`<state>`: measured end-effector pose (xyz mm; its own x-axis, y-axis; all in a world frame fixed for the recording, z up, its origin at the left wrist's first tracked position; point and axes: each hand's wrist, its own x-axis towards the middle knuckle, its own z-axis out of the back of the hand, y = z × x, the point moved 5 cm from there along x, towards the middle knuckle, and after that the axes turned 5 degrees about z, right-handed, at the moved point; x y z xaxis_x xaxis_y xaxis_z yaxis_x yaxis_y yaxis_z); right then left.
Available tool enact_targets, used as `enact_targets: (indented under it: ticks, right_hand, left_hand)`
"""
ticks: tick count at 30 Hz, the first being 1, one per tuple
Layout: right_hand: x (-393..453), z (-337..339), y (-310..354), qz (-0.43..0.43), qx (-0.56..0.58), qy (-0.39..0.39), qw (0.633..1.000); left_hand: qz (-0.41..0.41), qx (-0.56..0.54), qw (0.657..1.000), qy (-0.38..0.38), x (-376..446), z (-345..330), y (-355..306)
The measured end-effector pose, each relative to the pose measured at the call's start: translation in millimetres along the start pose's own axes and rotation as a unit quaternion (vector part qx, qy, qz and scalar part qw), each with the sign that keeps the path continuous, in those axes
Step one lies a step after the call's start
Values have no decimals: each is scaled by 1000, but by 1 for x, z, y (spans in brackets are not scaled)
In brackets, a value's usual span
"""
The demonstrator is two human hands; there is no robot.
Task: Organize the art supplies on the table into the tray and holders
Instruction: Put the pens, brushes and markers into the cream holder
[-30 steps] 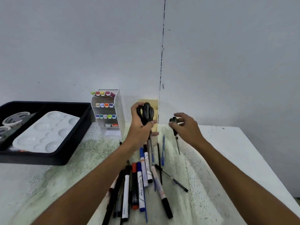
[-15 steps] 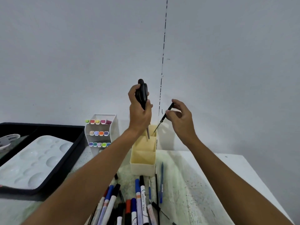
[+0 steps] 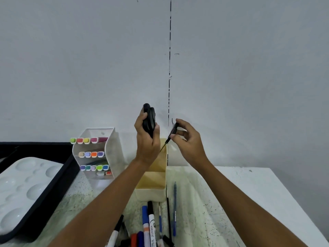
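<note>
My left hand [image 3: 146, 139] grips black-handled scissors [image 3: 149, 118] upright, blades pointing down behind my palm, above a cream two-compartment holder [image 3: 151, 191]. My right hand [image 3: 188, 139] pinches a thin black pointed tool [image 3: 171, 133], slanted with its tip down towards the holder's back compartment. Several markers and pens [image 3: 147, 225] lie loose on the table in front of the holder. A blue pen [image 3: 175, 207] lies to the holder's right.
A white rack [image 3: 110, 148] of coloured markers stands left of the holder. A black tray [image 3: 53, 184] at the left holds a white paint palette [image 3: 23, 189]. The wall is close behind; the table's right edge [image 3: 292, 202] is near.
Both hands rose from the table with the scissors and the thin tool and now hover over the cream holder. The camera moved closer; the tool's tip sits lower than half a second ago.
</note>
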<state>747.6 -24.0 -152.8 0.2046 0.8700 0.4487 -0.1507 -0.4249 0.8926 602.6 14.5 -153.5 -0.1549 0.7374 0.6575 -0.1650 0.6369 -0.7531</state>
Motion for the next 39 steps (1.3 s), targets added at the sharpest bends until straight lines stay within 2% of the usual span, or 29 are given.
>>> enact_targets:
  ticks: [7,13,16,20,28,35,39]
  right_hand:
    - [1,-11,-15,-21,-17,76,997]
    - [0,-14,-27,-34,-81,142,986]
    - [-3,-14,-32,-38,-88,151,984]
    - [-7,-15,-35,-46,-82,148,984]
    - [-11,-14,-44,-73,-57,130,987]
    - [-13,-14,-45,-101,-39,133,985]
    - [-18,-15,-48,-123,-47,126,983]
  left_hand:
    - [-5,22,995,93,-13,-3,8]
    - [20,53,981,187,-24,-1,17]
    - [59,51,973,216,-26,2,23]
    - [117,-21,962,246,-27,6,12]
    - [193,-30,952,237,-18,15,11]
    - [171,29,966,189,-23,17,12]
    - [199,5,966,165,-25,19,13]
